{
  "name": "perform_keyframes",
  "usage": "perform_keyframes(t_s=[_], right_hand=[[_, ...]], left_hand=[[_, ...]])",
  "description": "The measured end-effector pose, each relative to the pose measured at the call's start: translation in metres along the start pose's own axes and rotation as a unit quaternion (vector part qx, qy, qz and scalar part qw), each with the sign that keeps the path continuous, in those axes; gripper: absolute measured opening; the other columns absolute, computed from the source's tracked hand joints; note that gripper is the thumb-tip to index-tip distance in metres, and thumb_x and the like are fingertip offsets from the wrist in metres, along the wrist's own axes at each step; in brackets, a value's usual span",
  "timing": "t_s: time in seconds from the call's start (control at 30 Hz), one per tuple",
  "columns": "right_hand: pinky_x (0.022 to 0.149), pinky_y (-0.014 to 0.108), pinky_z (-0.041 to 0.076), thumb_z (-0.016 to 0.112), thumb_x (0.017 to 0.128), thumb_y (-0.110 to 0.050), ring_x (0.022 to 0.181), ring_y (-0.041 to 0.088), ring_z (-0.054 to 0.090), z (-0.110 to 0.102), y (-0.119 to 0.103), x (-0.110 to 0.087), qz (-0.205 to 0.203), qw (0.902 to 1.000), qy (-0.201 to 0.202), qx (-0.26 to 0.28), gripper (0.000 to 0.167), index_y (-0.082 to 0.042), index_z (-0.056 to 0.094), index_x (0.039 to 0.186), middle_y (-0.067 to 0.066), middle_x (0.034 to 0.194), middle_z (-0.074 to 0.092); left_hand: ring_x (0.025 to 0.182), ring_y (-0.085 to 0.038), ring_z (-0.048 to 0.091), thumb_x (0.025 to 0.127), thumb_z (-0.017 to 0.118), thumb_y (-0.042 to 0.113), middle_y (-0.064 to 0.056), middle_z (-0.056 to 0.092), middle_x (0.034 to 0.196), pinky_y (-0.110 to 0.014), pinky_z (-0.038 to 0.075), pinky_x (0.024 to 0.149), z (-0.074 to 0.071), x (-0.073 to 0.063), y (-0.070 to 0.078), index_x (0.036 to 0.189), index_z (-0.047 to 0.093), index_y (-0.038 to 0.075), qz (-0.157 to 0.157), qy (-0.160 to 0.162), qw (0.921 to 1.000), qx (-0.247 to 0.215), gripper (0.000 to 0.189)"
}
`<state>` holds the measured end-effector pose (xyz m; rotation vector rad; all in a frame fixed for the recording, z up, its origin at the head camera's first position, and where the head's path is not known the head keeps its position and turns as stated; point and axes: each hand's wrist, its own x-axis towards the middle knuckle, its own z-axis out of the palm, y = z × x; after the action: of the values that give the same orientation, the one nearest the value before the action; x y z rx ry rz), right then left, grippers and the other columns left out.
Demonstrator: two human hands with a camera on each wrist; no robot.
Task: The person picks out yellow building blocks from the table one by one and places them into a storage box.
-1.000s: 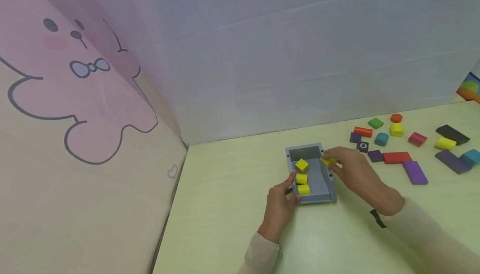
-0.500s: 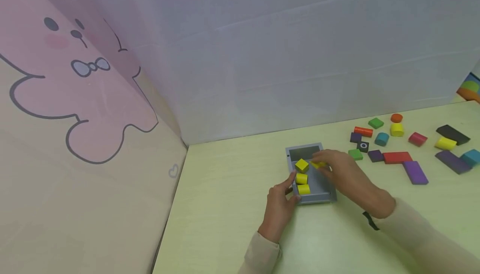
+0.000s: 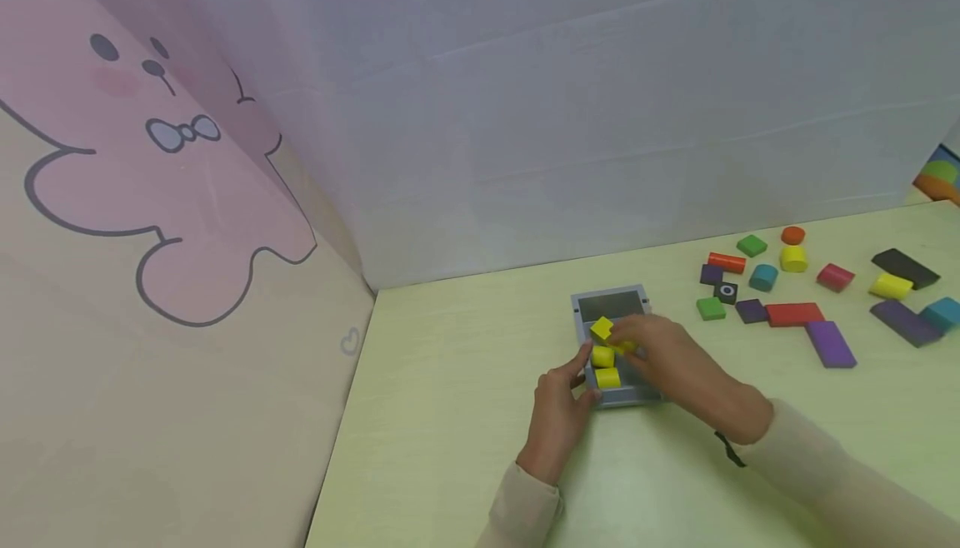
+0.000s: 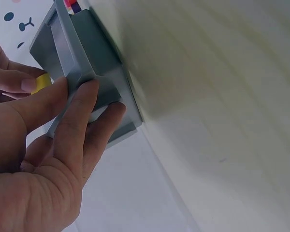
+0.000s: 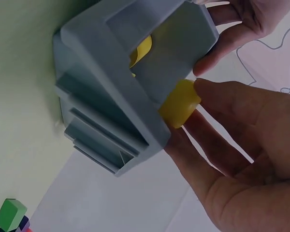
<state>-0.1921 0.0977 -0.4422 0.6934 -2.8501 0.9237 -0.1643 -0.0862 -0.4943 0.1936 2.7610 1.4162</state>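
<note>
A small grey plastic box rests on the table. At its left side my left hand grips it, the fingertips on the outer wall and rim. Over the inside of the box, my right hand pinches a yellow block with rounded sides between thumb and fingers. In the head view the fingers partly cover this block. Along the left inner side of the box lie a yellow angular block and two yellow cylinder-like blocks, one in the middle and one near the front.
Several loose blocks lie to the right, among them a green block, a red bar, a purple bar, a yellow cylinder and a black bar. A pale curtain hangs behind the table.
My right hand has carried the yellow block leftward from the box's right rim to over its inside, close to the other yellow blocks. The left hand has stayed in place.
</note>
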Motion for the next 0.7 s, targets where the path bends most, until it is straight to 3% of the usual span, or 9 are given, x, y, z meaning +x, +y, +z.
perform_keyframes(t_s=[0.53, 0.7], right_hand=[[0.089, 0.050, 0.061, 0.083, 0.079, 0.013, 0.097, 0.033, 0.072, 0.0060, 0.0010, 0.0037, -0.038, 0.9961, -0.054, -0.058, 0.023, -0.001, 0.077, 0.095, 0.012, 0.103, 0.076], [0.084, 0.045, 0.063, 0.081, 0.081, 0.015, 0.085, 0.023, 0.068, 0.0087, 0.0001, 0.0060, -0.040, 0.9913, -0.082, -0.095, 0.018, -0.001, 0.079, 0.090, 0.008, 0.096, 0.076]], left_hand=[[0.115, -0.028, 0.074, 0.089, 0.079, -0.007, -0.013, 0.063, 0.147, -0.039, 0.060, 0.096, -0.0010, 0.0014, -0.0002, 0.151, 0.060, 0.015, 0.001, 0.001, 1.0000, -0.008, 0.068], [0.115, -0.027, 0.074, 0.088, 0.080, -0.008, -0.014, 0.063, 0.147, -0.040, 0.060, 0.097, -0.0009, 0.0011, -0.0011, 0.151, 0.060, 0.015, 0.003, 0.001, 1.0000, -0.007, 0.069]])
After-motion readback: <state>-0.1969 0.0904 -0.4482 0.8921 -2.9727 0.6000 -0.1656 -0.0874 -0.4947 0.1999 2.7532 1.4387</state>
